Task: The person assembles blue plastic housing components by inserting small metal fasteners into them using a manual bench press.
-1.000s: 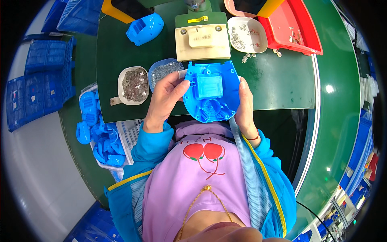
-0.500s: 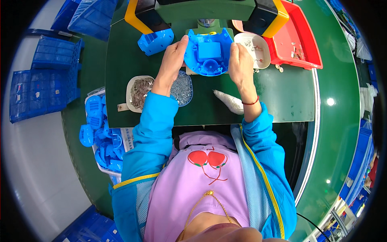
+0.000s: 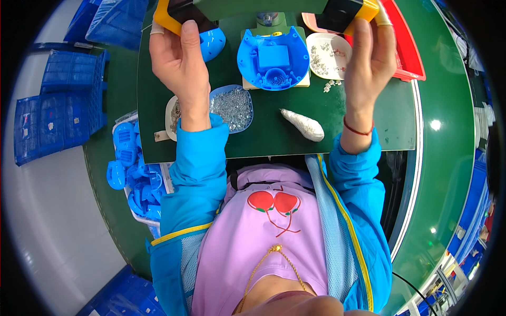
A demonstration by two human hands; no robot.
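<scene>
The near edge of the desk (image 3: 390, 124) runs just in front of my body, its right edge by a white strip, its left edge near the white crate (image 3: 167, 181) of blue shells. The open blue shell (image 3: 274, 55) sits on the pale block (image 3: 303, 82), between my hands and touching neither. Green surface lies between it and the white tapered bundle (image 3: 303, 125), and stretches from there to the right edge. My left hand (image 3: 182, 63) and right hand (image 3: 371, 63) are at the yellow-and-black housings, thumbs in front; I cannot tell how tightly my fingers close. The blue dish (image 3: 251, 108) holds small shiny pieces; the left white dish (image 3: 167, 118) is mostly behind my forearm. The right white dish (image 3: 327, 38) holds small pale and reddish parts, beside the red tray (image 3: 411, 72). A rounded blue cover (image 3: 212, 45) lies far left, partly behind my hand.
</scene>
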